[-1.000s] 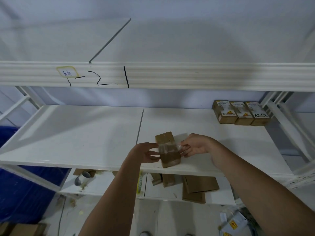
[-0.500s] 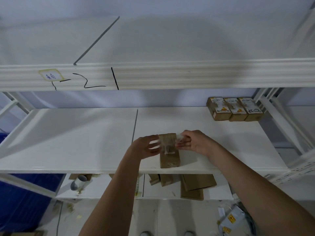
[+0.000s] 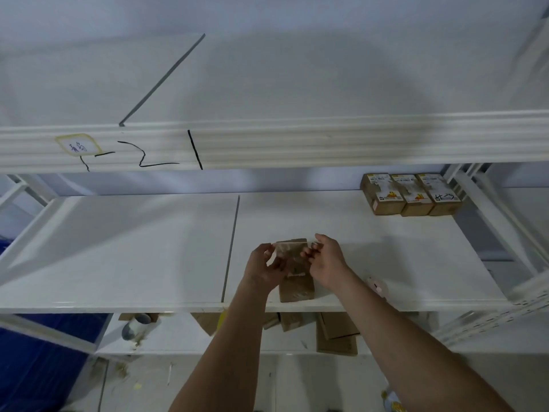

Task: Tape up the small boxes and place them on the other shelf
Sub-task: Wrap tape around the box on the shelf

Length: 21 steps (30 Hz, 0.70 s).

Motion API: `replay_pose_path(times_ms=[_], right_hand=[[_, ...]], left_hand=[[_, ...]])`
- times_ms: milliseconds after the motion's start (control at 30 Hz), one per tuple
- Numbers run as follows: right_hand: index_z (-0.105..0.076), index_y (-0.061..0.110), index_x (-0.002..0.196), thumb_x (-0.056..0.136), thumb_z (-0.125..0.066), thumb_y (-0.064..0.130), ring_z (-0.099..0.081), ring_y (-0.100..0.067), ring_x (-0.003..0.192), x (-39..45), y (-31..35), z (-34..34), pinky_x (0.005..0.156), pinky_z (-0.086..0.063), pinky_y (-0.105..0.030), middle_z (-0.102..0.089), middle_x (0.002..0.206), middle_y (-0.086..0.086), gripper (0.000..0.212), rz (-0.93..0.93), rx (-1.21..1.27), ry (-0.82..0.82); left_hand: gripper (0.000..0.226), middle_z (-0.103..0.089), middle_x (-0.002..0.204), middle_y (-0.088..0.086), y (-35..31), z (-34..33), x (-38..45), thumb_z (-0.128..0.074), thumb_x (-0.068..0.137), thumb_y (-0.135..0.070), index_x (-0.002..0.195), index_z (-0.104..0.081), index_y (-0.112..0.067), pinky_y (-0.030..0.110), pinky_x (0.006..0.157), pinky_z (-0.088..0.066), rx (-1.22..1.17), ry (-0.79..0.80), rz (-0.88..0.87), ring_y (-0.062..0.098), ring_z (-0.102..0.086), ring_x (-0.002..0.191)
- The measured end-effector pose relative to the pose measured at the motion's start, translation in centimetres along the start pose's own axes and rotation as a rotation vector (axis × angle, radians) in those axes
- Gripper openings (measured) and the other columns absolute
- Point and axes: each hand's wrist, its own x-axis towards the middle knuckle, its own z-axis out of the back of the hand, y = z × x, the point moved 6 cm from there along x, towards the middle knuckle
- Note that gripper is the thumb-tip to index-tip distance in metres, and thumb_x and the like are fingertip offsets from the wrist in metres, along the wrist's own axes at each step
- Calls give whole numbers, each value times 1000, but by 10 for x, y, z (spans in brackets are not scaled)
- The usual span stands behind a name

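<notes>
Since a moment ago both hands have lifted off the sides of the small box [image 3: 297, 288] and now stretch a strip of clear tape [image 3: 289, 250] above its far end, where before the strip lay pressed across the box's top. Nearest me, on the floor at about five o'clock, lies some crumpled packaging [image 3: 392, 404], only partly in sight. Just above that the lower shelf [image 3: 178, 337] carries a roll of tape [image 3: 135, 325] at seven o'clock and several flat cardboard pieces [image 3: 337, 337] under the person's right forearm. On the middle shelf [image 3: 118, 248] the small box sits close to the front lip, just right of the dark seam between the two boards. The left hand [image 3: 264, 267] has its fingers curled and pinches the left end of the strip; the right hand [image 3: 325, 258] does the same at the right end, so each grip is closed on the tape alone and neither plainly holds the cardboard. The tape hangs taut between them, and whether it touches the box's far edge I cannot tell. A small pinkish object [image 3: 376, 285] lies on the shelf beside the right wrist, too blurred to identify. Farther back at two o'clock three labelled boxes [image 3: 411, 194] stand touching in a row against the rear corner. Highest and farthest, at twelve o'clock, the upper shelf's front beam [image 3: 297, 144] bears black pen strokes and a small yellow-edged label [image 3: 77, 145].
</notes>
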Motion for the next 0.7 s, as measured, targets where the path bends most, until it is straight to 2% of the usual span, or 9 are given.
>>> replay_pose_path(times_ms=[67, 133, 200, 300, 400, 467, 567, 633, 700], right_hand=[[-38, 15, 62, 101, -49, 22, -40, -18, 58, 3, -3, 1, 68, -41, -31, -41, 60, -4, 41, 34, 39, -28], [-38, 17, 61, 101, -47, 20, -38, -17, 57, 5, -4, 1, 63, -40, -31, -39, 60, -2, 41, 49, 50, -33], [-44, 15, 63, 99, -44, 16, -42, -18, 58, 5, -6, -4, 62, -44, -32, -43, 63, -4, 36, 63, -31, -39], [-59, 12, 84, 100, -42, 22, -49, -21, 61, 4, -16, -12, 62, -47, -34, -50, 71, -6, 26, 75, -192, -32], [-67, 8, 80, 105, -37, 40, -57, -23, 62, 0, -19, -17, 66, -49, -35, -63, 70, -9, 50, 50, -280, 5], [-68, 7, 81, 106, -33, 47, -61, -26, 68, 3, -16, -18, 77, -52, -40, -68, 67, -10, 58, 35, -277, -18], [-65, 6, 79, 108, -28, 46, -62, -25, 69, 8, -12, -17, 81, -51, -44, -67, 54, -7, 62, 48, -305, -48], [-66, 5, 77, 109, -28, 43, -62, -24, 68, 9, -13, -19, 80, -51, -43, -67, 54, -7, 62, 62, -315, -45], [-68, 3, 89, 108, -34, 40, -62, -22, 70, 8, -11, -16, 75, -51, -39, -70, 68, -9, 53, 70, -302, -65]], left_hand=[[10, -56, 101, 12, 2, -2, 8, -51, 95, 3, 92, -55, -6, 21, 71, -55, 13, 7, -37, 18, -60, 89], [18, -54, 85, 11, 4, 0, 7, -51, 92, -1, 77, -57, -6, 26, 70, -51, 101, -33, -99, 20, -58, 77], [40, -60, 69, 11, 7, -7, 0, -47, 93, -6, 57, -65, -7, 26, 60, -52, 191, -13, -110, 21, -62, 64], [44, -60, 61, 11, 11, -13, -7, -43, 96, -8, 57, -64, -5, 25, 50, -53, 220, 8, -120, 22, -63, 55], [31, -68, 67, 13, 15, -13, -4, -44, 97, -13, 79, -66, -2, 37, 67, -56, 229, 25, -117, 28, -66, 68], [30, -70, 68, 13, 18, -14, -4, -44, 98, -15, 81, -65, -2, 43, 76, -52, 245, 24, -100, 29, -65, 72], [28, -66, 67, 12, 21, -9, -2, -44, 97, -11, 77, -61, -3, 41, 76, -53, 225, 19, -94, 27, -63, 72], [27, -61, 72, 11, 17, -2, 0, -42, 97, -8, 75, -58, -4, 32, 65, -55, 190, 10, -110, 22, -62, 67], [20, -59, 85, 11, 14, 4, 4, -46, 97, -10, 83, -60, -4, 31, 77, -56, 133, 31, -112, 21, -62, 80]])
